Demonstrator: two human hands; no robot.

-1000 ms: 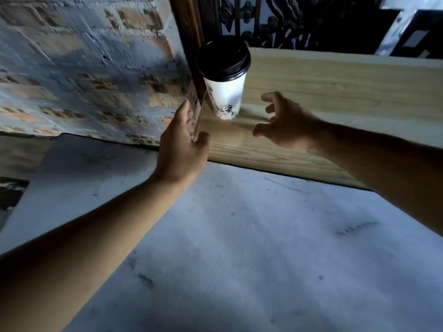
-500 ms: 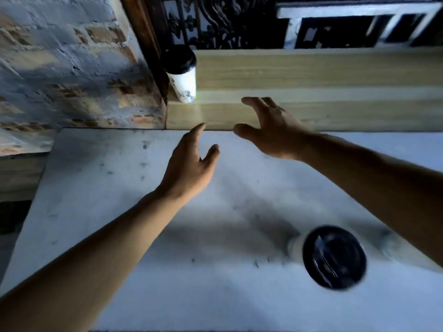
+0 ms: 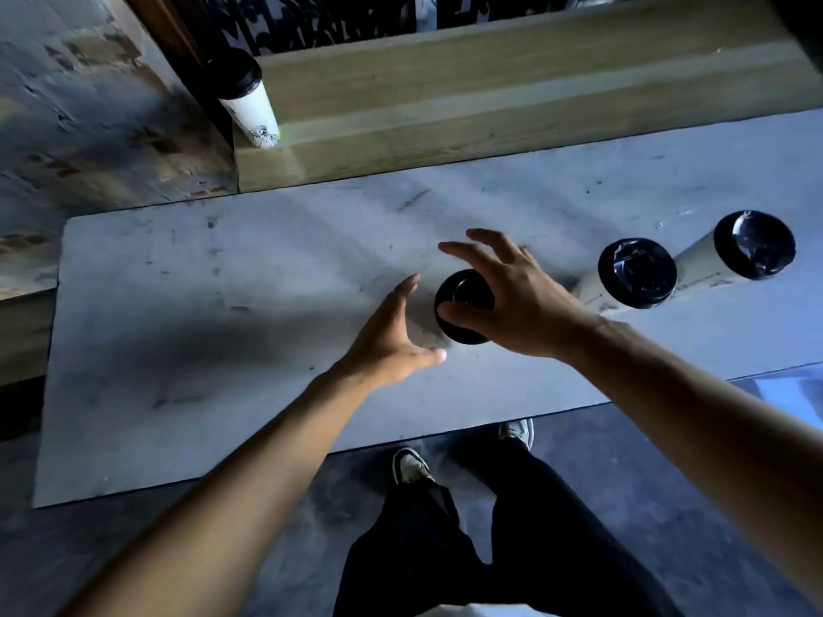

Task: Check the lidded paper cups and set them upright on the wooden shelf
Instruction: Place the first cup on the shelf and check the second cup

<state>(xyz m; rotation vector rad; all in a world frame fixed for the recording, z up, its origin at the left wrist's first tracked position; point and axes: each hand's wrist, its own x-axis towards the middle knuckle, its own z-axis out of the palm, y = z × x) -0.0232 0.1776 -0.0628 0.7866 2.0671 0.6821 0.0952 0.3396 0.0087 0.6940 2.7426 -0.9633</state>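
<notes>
Now the right hand (image 3: pixel 512 300) spreads its grip over the black lid of the nearest cup (image 3: pixel 463 307), fingers open and not yet closed on it; the left hand (image 3: pixel 392 336) hovers open and empty just beside. Two more cups (image 3: pixel 637 273) stand toward the tabletop's (image 3: pixel 178 327) right edge. One cup (image 3: pixel 249 104) already stands at the wooden shelf's (image 3: pixel 490 95) left end. Next, closing around the cup and lifting it seems called for.

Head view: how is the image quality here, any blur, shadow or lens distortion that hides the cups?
Head view: dim, bluish light; hand shadows darken the grey board left of the nearest cup, whose body the right hand partly hides. Wide-angle bending leans the shelf cup. Glare patches sit on the two right-hand lids. The left hand looks reasonably sharp.
</notes>
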